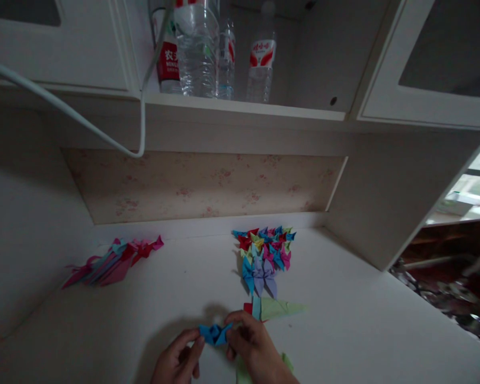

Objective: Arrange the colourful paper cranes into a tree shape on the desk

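Between my two hands is a small folded piece of blue paper [215, 335], held just over the white desk near the bottom of the view. The fingertips of my left hand [180, 356] pinch its left end. At its right end, my right hand [253, 344] pinches with thumb and fingers. Beyond my right hand lies a pale green folded paper [282, 308], with light blue and red paper at its left. More green paper [245, 373] shows partly under my right hand, which hides the rest of it.
Several colourful folded paper pieces [266, 250] stand grouped at the back of the desk [336, 320]. A pink and red paper bundle [116, 261] lies at the left. Overhead, plastic bottles [198, 53] stand on a shelf [244, 109], and a white cable [84, 121] hangs down.
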{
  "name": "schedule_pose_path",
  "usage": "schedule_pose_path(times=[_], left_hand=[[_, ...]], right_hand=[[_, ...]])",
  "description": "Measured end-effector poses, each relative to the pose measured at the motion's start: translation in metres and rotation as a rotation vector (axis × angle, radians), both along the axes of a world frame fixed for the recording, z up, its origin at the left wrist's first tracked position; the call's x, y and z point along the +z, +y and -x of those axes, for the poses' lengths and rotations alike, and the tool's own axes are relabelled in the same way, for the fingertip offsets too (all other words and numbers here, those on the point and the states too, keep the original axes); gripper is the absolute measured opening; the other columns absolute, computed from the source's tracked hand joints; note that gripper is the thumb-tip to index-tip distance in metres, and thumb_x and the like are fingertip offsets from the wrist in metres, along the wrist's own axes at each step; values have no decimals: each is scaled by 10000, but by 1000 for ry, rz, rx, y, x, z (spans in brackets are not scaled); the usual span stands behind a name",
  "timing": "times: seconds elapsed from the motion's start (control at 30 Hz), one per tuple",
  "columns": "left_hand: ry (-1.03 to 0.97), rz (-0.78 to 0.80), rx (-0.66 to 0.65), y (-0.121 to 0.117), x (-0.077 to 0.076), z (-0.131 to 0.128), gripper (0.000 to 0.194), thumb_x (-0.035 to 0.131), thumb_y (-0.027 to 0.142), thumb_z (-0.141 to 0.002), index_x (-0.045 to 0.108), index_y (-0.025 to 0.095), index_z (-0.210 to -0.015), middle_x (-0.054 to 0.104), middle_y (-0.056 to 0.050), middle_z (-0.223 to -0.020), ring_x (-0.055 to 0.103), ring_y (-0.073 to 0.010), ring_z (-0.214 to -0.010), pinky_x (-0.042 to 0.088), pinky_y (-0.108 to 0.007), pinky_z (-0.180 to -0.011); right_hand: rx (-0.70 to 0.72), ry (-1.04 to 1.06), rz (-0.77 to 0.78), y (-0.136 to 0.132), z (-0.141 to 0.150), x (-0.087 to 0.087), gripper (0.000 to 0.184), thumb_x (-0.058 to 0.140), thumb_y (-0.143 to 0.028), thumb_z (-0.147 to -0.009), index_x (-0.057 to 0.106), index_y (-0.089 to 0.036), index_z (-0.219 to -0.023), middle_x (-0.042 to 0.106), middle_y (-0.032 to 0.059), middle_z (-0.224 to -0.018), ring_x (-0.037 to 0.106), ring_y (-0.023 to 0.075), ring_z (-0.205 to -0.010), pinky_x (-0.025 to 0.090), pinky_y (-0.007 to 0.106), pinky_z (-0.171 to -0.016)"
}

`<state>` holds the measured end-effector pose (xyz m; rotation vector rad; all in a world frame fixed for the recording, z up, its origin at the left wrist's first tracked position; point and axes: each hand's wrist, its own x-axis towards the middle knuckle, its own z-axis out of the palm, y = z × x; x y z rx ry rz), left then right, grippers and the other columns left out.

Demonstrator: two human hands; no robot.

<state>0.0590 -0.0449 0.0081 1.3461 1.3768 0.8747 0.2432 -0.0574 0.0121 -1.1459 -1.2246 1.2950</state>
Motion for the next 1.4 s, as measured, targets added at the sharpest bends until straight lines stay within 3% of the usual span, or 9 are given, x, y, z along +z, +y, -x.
schedule_pose_path(times=[0.27, 0.47, 0.6, 0.77, 0.93, 1.17, 1.23, 1.3, 1.4], left_hand=[[-58, -11, 67, -2, 5, -2, 650, 528, 749, -681, 614, 152, -926, 405, 72, -467, 365, -106, -435, 226, -195, -395], [-95, 53, -34, -2, 3, -2, 698, 502, 773, -678, 598, 145, -968, 441, 67, -479, 345, -90, -398, 236, -201, -396], [-118, 88, -18, 0, 0, 0, 747, 508, 783, -663, 581, 140, -1036, 446, 74, -475, 322, -79, -368, 226, -200, -385], [-86, -17, 12, -1, 1, 3, 636, 565, 698, -704, 600, 153, -1029, 409, 86, -453, 376, -100, -410, 275, -200, -406], [-50, -111, 13, 3, -1, 7, 506, 609, 641, -705, 646, 181, -914, 627, -3, -656, 556, -159, -582, 432, -230, -542], [-68, -105, 66, 6, 2, 12, 541, 648, 651, -657, 664, 177, -916, 699, -60, -849, 634, -216, -799, 495, -263, -711], [-120, -55, 97, 5, 1, 9, 626, 675, 676, -601, 651, 170, -969, 701, -70, -871, 633, -200, -743, 496, -256, -650], [-178, 24, 126, 4, -2, 3, 714, 655, 724, -576, 618, 172, -1028, 697, -65, -862, 573, -139, -561, 451, -232, -504], [-231, 90, 168, 2, -10, -4, 708, 605, 762, -589, 593, 194, -1013, 678, -33, -796, 464, -80, -435, 368, -199, -412]], right_hand=[[29, -46, 30, -4, 5, 1, 462, 617, -603, -764, 594, -178, -944, 552, -39, -536, 529, 111, -502, 371, 221, -517], [49, -50, 44, -7, 4, 10, 418, 632, -563, -773, 607, -155, -864, 568, -27, -541, 528, 102, -490, 381, 215, -511], [37, -65, 69, -5, 6, 9, 416, 607, -565, -791, 594, -151, -816, 539, -39, -508, 508, 90, -438, 339, 198, -454], [18, -80, 49, -6, 9, 8, 407, 610, -561, -789, 587, -155, -782, 488, -61, -511, 486, 75, -427, 330, 185, -431], [27, -46, 69, -7, 10, 0, 432, 633, -585, -751, 566, -159, -742, 462, -67, -510, 470, 72, -414, 325, 186, -415], [50, 3, 74, -6, 13, -2, 426, 642, -567, -759, 588, -144, -759, 514, -49, -501, 471, 67, -405, 324, 182, -412], [31, 48, 60, -6, 11, 1, 411, 638, -554, -772, 593, -145, -775, 523, -48, -524, 487, 68, -406, 336, 182, -415], [-36, 115, 34, -7, 6, 7, 403, 642, -553, -769, 593, -153, -790, 520, -51, -568, 502, 70, -409, 361, 189, -419], [-172, 150, -18, -5, -19, 23, 400, 610, -559, -789, 612, -164, -848, 562, -27, -652, 532, 86, -439, 416, 219, -454]])
